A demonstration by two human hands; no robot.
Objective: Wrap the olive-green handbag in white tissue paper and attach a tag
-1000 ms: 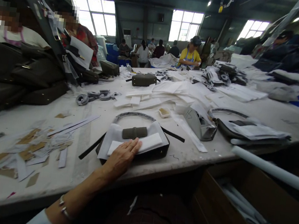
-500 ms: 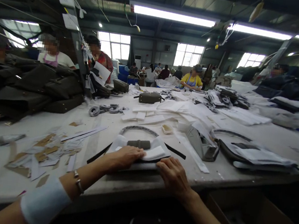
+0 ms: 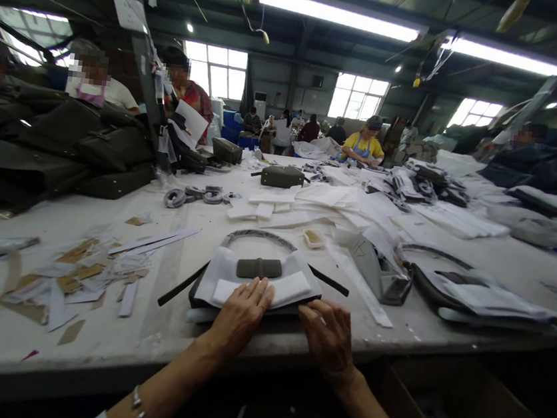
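A dark handbag (image 3: 292, 310) lies flat at the table's front edge, with white padding on top and its wrapped handle (image 3: 261, 235) arching toward the back. Across the padding runs a folded strip of white foam (image 3: 292, 286), just below a dark grey-brown flap tab (image 3: 257, 268). My left hand (image 3: 241, 309) rests flat on the foam strip, fingers stretched out. At the bag's right front corner, my right hand (image 3: 328, 335) has its fingers bent around the edge; the fingertips are partly hidden. Dark straps stick out on both sides of the bag.
Paper and card scraps (image 3: 70, 276) litter the table's left. A wrapped grey bag piece (image 3: 386, 272) and another padded bag (image 3: 480, 296) stand to the right. White foam sheets (image 3: 319, 203) lie behind. Dark bags (image 3: 54, 143) are heaped at left; co-workers sit beyond. A cardboard box (image 3: 469, 392) is below.
My left hand has drawn back toward me over the foam strip, uncovering the flap tab and more of the strip. My right hand has stayed near the bag's right corner. The view has shifted slightly.
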